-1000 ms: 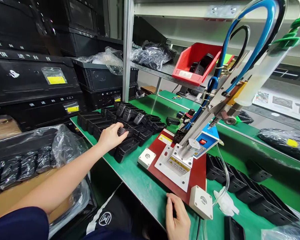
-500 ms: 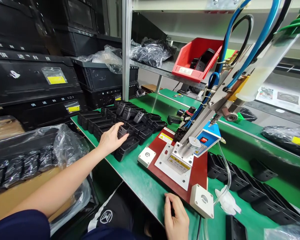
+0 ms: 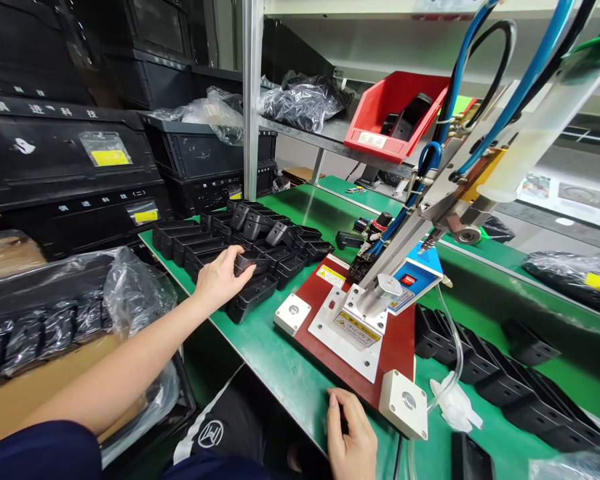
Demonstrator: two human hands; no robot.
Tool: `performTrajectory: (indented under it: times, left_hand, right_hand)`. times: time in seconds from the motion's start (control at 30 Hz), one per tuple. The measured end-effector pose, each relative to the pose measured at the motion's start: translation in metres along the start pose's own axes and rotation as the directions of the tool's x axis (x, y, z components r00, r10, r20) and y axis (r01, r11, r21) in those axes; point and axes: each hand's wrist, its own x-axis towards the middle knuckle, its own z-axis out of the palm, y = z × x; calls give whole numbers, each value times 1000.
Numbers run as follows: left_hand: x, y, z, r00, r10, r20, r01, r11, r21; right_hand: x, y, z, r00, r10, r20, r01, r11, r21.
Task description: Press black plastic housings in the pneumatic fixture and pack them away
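My left hand [image 3: 223, 279] reaches over the near side of a group of black plastic housings [image 3: 195, 250]. Its thumb and fingers pinch the end of one black plastic housing [image 3: 251, 261], which still lies among the others. Just in front of that hand, another open-topped housing [image 3: 253, 299] rests on the green table. My right hand [image 3: 353, 433] lies at the table's front edge with its fingers curled in and nothing visible in them. Close by it is a white button box [image 3: 405, 403] at the corner of the red-brown machine base [image 3: 305, 313].
A dispensing machine with a slanted metal arm [image 3: 405, 233], hoses and a syringe [image 3: 545, 140] rises from the base. More black housings [image 3: 510, 393] line the right side. A red bin [image 3: 380, 140] sits on the shelf. Black crates [image 3: 60, 153] are stacked at left.
The thumb and fingers of my left hand have closed on the end of a black housing. My right hand stays curled in the same place.
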Motion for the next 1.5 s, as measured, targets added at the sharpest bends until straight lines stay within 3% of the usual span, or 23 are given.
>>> performTrajectory:
  times: [0.1, 0.23, 0.37, 0.43, 0.53, 0.67, 0.77, 0.93, 1.13, 1.23, 1.33, 1.5]
  left_hand:
    - [-3, 2, -4, 999, 33, 7, -33, 999, 42]
    - [-1, 5, -13, 979, 174, -106, -173, 985, 20]
    - [25, 20, -25, 934, 309, -180, -311, 950, 17]
    - [51, 35, -27, 927, 366, -79, -364, 931, 33]
    - [98, 60, -16, 915, 328, 234, -363, 923, 125]
    - [152, 85, 21, 875, 199, 442, -316, 925, 210]
    - [173, 89, 48, 826, 107, 553, -289, 923, 255]
    - [182, 83, 66, 795, 66, 602, -305, 902, 304]
    - [185, 72, 44, 831, 109, 546, -331, 885, 327]
    - [182, 68, 33, 828, 106, 550, -336, 880, 336]
    - [176, 67, 28, 822, 79, 565, -325, 879, 350]
    - [166, 74, 22, 848, 32, 528, -278, 877, 393]
  right_hand:
    - [-2, 4, 1, 1000, 10, 30, -10, 1000, 2]
    - [-5, 8, 2, 1000, -5, 24, 5, 1000, 7]
    - [-6, 9, 5, 999, -35, 22, 34, 999, 42]
    - [-6, 10, 7, 1000, -18, 15, 18, 999, 49]
    - [-8, 14, 9, 1000, -13, 16, 12, 999, 45]
    - [-11, 19, 13, 999, -29, 15, 28, 998, 57]
    - [-14, 19, 19, 999, 25, -27, -23, 997, 72]
    - [-17, 18, 25, 998, 48, -39, -44, 995, 88]
    - [-14, 22, 20, 1000, 8, 10, -8, 999, 48]
    - [-11, 24, 17, 998, -54, 44, 52, 998, 29]
    - [-11, 24, 17, 999, -43, 32, 43, 999, 8]
    - [-11, 22, 16, 999, -37, 35, 36, 999, 5]
